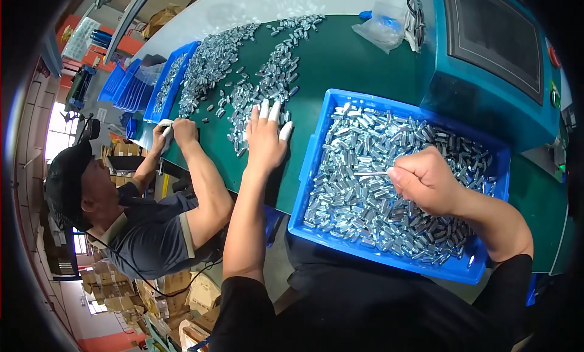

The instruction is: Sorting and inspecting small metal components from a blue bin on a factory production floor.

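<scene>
Left hand is resting fingers-spread, white finger covers touching loose metal pieces at 11 o'clock. Right hand is hovering fist-curled over blue plastic bin, 3 o'clock; can't tell what's inside. Work's looking partway: shiny elongated pieces filling bin, plenty lying on smooth green table.

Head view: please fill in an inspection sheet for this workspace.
Surface: green tabletop, strewn with small metal parts.
Work things: blue tray holding many similar parts.
Clutter: clear plastic bag.
Hands: left hand open at the loose parts, with white finger covers; right hand curled closed over the tray, contents unclear.
Cables: coiled black cable beside the bag.
Surroundings: co-worker at left, teal machine at right, cardboard boxes at lower left.
</scene>
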{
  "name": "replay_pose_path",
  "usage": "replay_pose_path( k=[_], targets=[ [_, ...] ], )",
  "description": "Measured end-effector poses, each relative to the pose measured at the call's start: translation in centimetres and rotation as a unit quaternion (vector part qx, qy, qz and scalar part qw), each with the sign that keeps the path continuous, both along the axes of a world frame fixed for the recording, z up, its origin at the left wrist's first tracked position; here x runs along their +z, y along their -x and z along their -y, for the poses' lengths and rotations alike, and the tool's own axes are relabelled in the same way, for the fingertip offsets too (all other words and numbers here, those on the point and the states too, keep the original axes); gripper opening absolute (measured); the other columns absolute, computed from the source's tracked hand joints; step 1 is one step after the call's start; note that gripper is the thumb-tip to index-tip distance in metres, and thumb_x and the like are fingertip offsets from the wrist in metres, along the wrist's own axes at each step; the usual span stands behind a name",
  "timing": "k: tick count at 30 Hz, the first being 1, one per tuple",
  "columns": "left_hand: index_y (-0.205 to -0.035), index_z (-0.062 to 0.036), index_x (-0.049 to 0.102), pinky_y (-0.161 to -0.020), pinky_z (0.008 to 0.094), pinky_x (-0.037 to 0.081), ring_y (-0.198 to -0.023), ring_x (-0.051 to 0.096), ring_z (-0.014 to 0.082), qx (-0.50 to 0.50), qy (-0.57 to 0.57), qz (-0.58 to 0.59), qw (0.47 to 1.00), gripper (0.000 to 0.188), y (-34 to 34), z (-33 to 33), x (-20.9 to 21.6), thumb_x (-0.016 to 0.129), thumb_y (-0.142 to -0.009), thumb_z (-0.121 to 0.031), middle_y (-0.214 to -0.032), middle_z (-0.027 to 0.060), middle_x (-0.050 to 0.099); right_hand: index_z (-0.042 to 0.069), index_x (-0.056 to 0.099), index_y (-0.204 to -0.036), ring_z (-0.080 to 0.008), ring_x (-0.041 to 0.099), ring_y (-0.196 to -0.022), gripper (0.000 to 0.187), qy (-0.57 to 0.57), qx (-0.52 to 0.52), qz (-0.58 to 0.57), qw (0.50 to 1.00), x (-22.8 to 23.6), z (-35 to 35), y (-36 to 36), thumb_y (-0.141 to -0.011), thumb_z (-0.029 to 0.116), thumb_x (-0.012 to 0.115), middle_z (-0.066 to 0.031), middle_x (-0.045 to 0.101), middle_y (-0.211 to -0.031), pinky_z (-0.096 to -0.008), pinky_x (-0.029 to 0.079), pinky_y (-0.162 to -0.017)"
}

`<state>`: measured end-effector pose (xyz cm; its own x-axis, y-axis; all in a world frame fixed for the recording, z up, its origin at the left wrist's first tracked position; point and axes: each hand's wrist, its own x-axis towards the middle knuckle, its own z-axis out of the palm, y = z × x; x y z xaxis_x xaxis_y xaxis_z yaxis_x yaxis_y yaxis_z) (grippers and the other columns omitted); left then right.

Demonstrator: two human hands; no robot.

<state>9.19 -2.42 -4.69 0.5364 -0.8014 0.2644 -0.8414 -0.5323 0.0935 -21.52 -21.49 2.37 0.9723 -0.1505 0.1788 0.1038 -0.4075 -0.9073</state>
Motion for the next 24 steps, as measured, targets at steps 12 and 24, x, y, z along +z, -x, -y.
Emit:
replay_pose_path(
  k=[12, 24],
  targets=[
    [-0.149, -0.0091, 0.046, -0.120, 0.0504, 0.021, -0.149, 0.030, 0.0372, -0.098, -0.009, -0.067, 0.993, 0.052, 3.6, -4.1, 0.8, 0.055, -0.098, -0.010, -0.158, 0.0185, 0.037, 0.002, 0.054, -0.063, -0.0155, 0.056, -0.047, 0.036, 0.041, 0.021, 0.010, 0.999, -0.4, 0.3, -0.2, -0.098, 0.009, 0.054, -0.0059, 0.056, -0.053, -0.0299, 0.042, -0.047],
    [-0.141, -0.0090, 0.052, -0.117, 0.0525, 0.027, -0.145, 0.035, 0.0394, -0.185, 0.020, -0.045, 0.981, 0.046, 2.7, 2.6, 1.4, 0.059, -0.097, -0.021, -0.153, 0.0216, 0.041, 0.003, 0.056, -0.064, -0.0131, 0.059, -0.048, 0.037, 0.014, 0.022, -0.017, 1.000, 0.2, -0.3, -0.1, -0.100, 0.013, 0.052, -0.0045, 0.058, -0.054, -0.0278, 0.043, -0.048]
  ],
)
